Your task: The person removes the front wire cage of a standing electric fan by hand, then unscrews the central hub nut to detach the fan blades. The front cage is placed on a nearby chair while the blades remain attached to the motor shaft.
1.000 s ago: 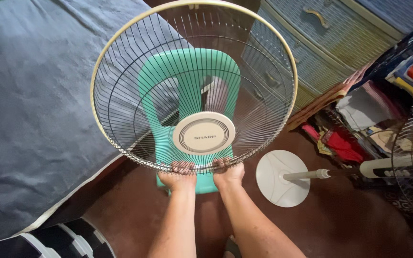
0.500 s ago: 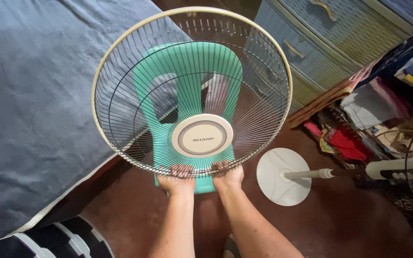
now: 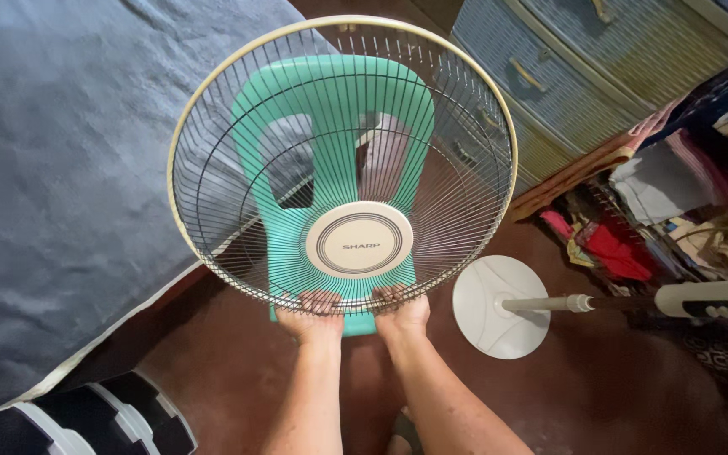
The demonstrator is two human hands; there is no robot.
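Below me a dark reddish-brown floor [image 3: 238, 371]. On it: a teal plastic chair [image 3: 330, 152], a fan stand lying on its side with round white base [image 3: 499, 307] and pole [image 3: 545, 303], clothes heaped [image 3: 625, 244] at right. Blue woven drawer chest [image 3: 566, 84] stands top right. Bed with dark blue cover [image 3: 61, 168] at left.

Soft, even indoor light, moderately bright, falls from above; no hard glare. The fan guard [image 3: 343, 160] is sharp, its wires casting faint shadows on the teal chair [image 3: 334, 168]. Wide-angle bending shows at the edges, and the floor [image 3: 617, 396] looks dim, perhaps slightly blurred.
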